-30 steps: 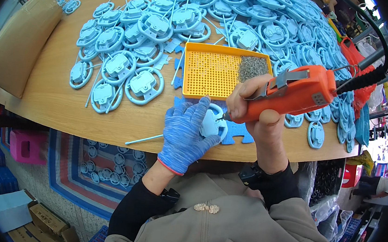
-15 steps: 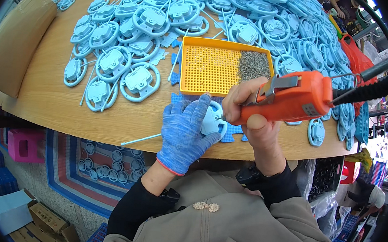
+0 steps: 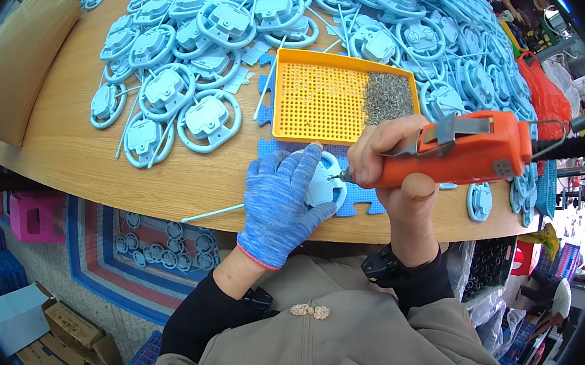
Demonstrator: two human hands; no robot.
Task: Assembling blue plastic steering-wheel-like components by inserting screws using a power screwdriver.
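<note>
My left hand (image 3: 282, 202), in a blue knit glove, presses down on a light blue plastic wheel-shaped part (image 3: 324, 180) that lies on a blue foam mat (image 3: 361, 197) near the table's front edge. My right hand (image 3: 388, 156) grips an orange electric screwdriver (image 3: 464, 151); its bit points left and touches the part. An orange perforated tray (image 3: 314, 100) just beyond holds a heap of small metal screws (image 3: 386, 97) in its right corner.
Many light blue wheel-shaped parts (image 3: 203, 121) cover the wooden table (image 3: 77, 155) from the left to the far right. A thin white stick (image 3: 213, 212) lies at the front edge. A tan cushion (image 3: 19, 58) sits far left. Cardboard boxes (image 3: 56, 332) stand on the floor.
The screwdriver has tilted and its bit has settled onto the part under my left hand. The view has shifted slightly; both hands stay in place.
</note>
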